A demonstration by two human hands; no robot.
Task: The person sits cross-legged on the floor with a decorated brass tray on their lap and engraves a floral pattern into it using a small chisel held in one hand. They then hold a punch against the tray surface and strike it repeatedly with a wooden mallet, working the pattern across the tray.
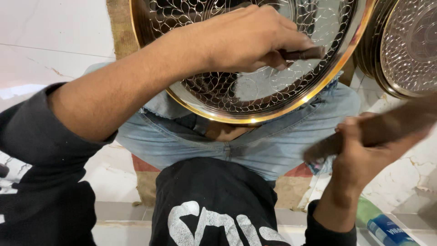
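1. Nearest the camera, a black top with white print fills the bottom middle of the head view, with black sleeves pushed up both forearms.
2. Below it, the person sits in light blue jeans on a white tiled floor, with a strip of brown woven mat under them.
3. Resting on the lap is a large round engraved metal tray, tilted toward the camera, with a gold-coloured rim and a fine leaf-like line pattern across its silvery face.
4. Left hand lies over the tray's middle, fingers curled tight around a short dark tool whose tip sits on the engraved surface.
5. Right hand is off the tray, beside its lower right edge, closed around a dark wooden stick that is blurred and slants up to the right.
6. At the upper right corner, just beside the tray, a stack of similar engraved trays leans on edge.
7. At the bottom right corner, a green and blue can lies on the floor near the right wrist.
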